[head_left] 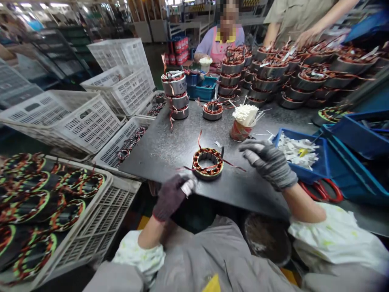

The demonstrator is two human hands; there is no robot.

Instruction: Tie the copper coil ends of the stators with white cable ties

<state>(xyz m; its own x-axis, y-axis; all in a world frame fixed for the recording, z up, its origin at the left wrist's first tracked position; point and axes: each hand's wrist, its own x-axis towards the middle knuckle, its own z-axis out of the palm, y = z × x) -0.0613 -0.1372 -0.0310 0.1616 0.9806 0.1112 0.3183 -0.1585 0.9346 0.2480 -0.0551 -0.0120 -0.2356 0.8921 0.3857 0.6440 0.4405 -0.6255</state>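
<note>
A ring-shaped motor stator (208, 163) with copper windings lies flat on the dark table before me, its red wire leads sticking out to the sides and upward. Close to its left edge is my left hand (172, 195) in a dark purple glove, white wrapping on the fingers. Its fingertips are blurred beside a lead, so contact or a grip cannot be made out. My right hand (269, 162), in a grey glove with wrapped fingers, hovers over the table right of the stator. Its fingers reach forward, loosely bent, with nothing visible in them.
A cup of white sticks (243, 119) stands behind the stator. On the right are a blue bin (323, 162) of white pieces and red-handled scissors (326, 190). Stacked stators (266, 83) line the back, near two people. White crates (88, 219) stand left.
</note>
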